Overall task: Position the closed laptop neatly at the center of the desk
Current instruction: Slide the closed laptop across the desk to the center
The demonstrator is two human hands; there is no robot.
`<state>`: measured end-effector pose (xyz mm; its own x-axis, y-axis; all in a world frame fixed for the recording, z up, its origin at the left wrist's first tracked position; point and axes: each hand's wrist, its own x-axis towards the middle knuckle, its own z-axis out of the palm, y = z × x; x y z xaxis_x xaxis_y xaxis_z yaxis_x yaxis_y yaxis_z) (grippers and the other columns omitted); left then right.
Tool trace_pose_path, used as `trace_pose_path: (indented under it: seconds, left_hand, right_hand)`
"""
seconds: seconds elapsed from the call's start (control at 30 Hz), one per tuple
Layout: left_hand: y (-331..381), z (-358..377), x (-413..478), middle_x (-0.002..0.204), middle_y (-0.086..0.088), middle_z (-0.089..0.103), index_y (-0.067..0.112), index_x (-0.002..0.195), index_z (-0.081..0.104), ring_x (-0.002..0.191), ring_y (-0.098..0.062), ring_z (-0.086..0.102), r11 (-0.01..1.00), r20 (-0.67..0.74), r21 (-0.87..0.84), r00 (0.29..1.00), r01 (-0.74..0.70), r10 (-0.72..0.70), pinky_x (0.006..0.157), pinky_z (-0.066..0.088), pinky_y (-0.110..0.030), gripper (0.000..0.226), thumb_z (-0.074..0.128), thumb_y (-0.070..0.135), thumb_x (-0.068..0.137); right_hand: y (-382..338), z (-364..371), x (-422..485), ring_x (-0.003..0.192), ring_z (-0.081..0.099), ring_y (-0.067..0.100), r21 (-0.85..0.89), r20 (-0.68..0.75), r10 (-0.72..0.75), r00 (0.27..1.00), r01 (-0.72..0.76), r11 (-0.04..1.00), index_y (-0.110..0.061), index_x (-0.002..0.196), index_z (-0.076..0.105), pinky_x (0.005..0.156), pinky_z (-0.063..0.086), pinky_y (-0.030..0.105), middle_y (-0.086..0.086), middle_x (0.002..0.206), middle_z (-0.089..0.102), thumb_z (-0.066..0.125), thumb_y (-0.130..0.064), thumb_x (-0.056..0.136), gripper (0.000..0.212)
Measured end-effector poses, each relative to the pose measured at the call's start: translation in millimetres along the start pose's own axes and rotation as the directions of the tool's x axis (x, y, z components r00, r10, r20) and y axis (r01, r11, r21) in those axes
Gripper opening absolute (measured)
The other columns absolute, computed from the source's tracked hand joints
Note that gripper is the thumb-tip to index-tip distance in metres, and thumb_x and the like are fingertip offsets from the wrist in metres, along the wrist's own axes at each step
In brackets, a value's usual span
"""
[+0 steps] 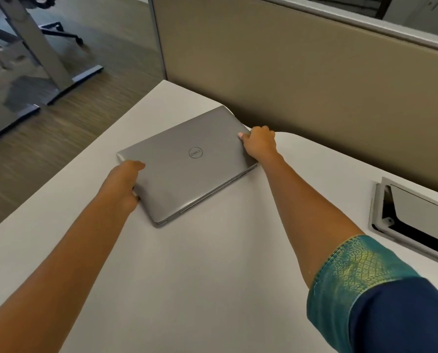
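Nearest, a blue sleeve [380, 296] with a teal-gold cuff covers the right upper arm above the plain white desk [200, 276], and a rectangular cable hatch [411, 217] with its flap open is set into the desk at the right. Farther out, both hands grip the closed grey laptop [184, 164], lying skewed near the desk's far edge: the left hand [122, 186] curled on its left side, the right hand [260, 143] on its right. Beyond stand a beige partition [302, 80], wood-look floor [34, 138] and grey desk legs [42, 47].
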<state>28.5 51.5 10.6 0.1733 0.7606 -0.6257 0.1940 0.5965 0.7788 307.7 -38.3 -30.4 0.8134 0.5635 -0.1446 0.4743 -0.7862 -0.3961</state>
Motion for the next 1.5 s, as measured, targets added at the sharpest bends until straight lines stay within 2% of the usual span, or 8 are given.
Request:
trace_pose_path:
  seconds: [0.1,0.27,0.47,0.8,0.97,1.2,1.33,1.5]
  left_hand:
    - [11.0,-4.5,6.1,0.083,-0.001,0.053,0.019,0.105,0.050,0.073,-0.016,0.054,0.997,0.019,0.006,0.997,0.081,-0.081,0.071,0.043,-0.038,0.020,0.059,0.017,0.087]
    - [15.3,-10.8,10.5,0.113,-0.007,0.048,0.011,0.132,0.043,0.099,-0.025,0.050,0.979,0.000,0.090,0.983,0.184,-0.185,0.085,0.039,-0.047,0.052,0.062,0.020,0.084]
    - [-0.2,-3.7,-24.1,0.087,-0.006,0.048,0.016,0.116,0.046,0.079,-0.021,0.050,0.973,0.025,0.092,0.976,0.212,-0.215,0.085,0.038,-0.044,0.029,0.055,0.011,0.089]
    - [-69.9,13.7,-116.8,0.080,-0.008,0.046,0.007,0.107,0.049,0.068,-0.020,0.046,0.964,0.080,0.240,0.987,0.115,-0.138,0.081,0.042,-0.040,0.018,0.055,0.004,0.090]
    - [-117.2,33.1,-175.6,0.084,-0.008,0.047,0.001,0.125,0.048,0.088,-0.026,0.051,0.935,0.189,0.354,0.977,0.027,-0.100,0.081,0.044,-0.043,0.039,0.060,0.005,0.088]
    - [-184.5,70.3,-272.0,0.132,-0.019,0.050,0.000,0.136,0.043,0.118,-0.035,0.051,0.896,0.290,0.443,0.951,-0.032,-0.110,0.089,0.046,-0.047,0.052,0.062,0.005,0.088]
    - [-220.6,91.5,-313.2,0.131,-0.020,0.051,-0.001,0.134,0.046,0.108,-0.032,0.053,0.863,0.340,0.500,0.932,-0.065,-0.127,0.083,0.046,-0.042,0.048,0.060,0.003,0.088]
    - [-249.2,119.7,-344.1,0.115,-0.022,0.050,-0.003,0.131,0.046,0.105,-0.031,0.051,0.815,0.358,0.572,0.922,-0.094,-0.145,0.092,0.044,-0.045,0.045,0.058,0.000,0.087]
  right_hand:
    - [1.6,-1.8,2.9,0.118,0.048,0.038,0.052,0.062,0.061,0.996,-0.064,0.997,-0.005,0.115,0.058,0.093,0.041,0.041,0.019,0.125,0.056,0.051,-0.047,0.091,0.049]
    - [19.0,-15.9,-8.3,0.110,0.057,0.036,0.169,0.185,0.053,0.981,-0.085,0.982,-0.003,0.101,0.059,0.091,0.045,0.039,0.016,0.108,0.062,0.058,-0.045,0.087,0.045]
    - [60.2,-32.2,-57.3,0.105,0.061,0.036,0.306,0.256,0.126,0.958,-0.204,0.930,0.002,0.111,0.061,0.080,0.045,0.036,0.020,0.115,0.064,0.062,-0.041,0.086,0.050]
    - [183.7,-63.9,-218.7,0.107,0.055,0.029,0.518,0.251,0.277,0.928,-0.370,0.771,-0.009,0.127,0.047,0.089,0.047,0.039,0.014,0.128,0.056,0.066,-0.042,0.083,0.058]
    - [256.3,-83.9,-314.6,0.106,0.058,0.030,0.579,0.254,0.367,0.895,-0.444,0.684,-0.011,0.122,0.048,0.086,0.048,0.038,0.014,0.123,0.059,0.067,-0.041,0.083,0.053]
    - [349.2,-121.8,-436.9,0.105,0.058,0.029,0.611,0.222,0.478,0.850,-0.503,0.611,-0.008,0.123,0.048,0.086,0.048,0.038,0.014,0.120,0.060,0.068,-0.040,0.082,0.056]
    - [392.4,-131.6,-491.5,0.103,0.058,0.029,0.621,0.205,0.539,0.817,-0.534,0.574,-0.006,0.123,0.050,0.081,0.045,0.036,0.012,0.116,0.059,0.070,-0.040,0.081,0.057]
    - [425.8,-137.7,-522.9,0.092,0.059,0.028,0.629,0.187,0.582,0.791,-0.552,0.548,-0.007,0.094,0.060,0.081,0.047,0.038,0.012,0.103,0.064,0.071,-0.034,0.081,0.032]
